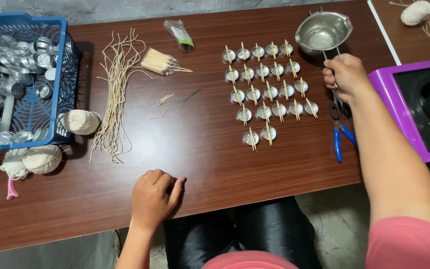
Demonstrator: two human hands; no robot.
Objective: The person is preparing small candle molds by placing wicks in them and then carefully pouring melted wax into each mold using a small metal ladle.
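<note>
We are gripping, in our closed right hand [345, 73], the wire handle [338, 54] of the steel pouring pot [323, 32] at the tabletop's far right corner, handle running toward us, while our curled, empty left hand [154, 198] is resting at the near edge.

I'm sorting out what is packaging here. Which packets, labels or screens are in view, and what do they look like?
Small clear plastic packet: top of the table, left of the cups, with a green and dark strip inside.
Clear wrap around the bundle of pale sticks: just below that packet.
No labels or screens are plain to see.
</note>
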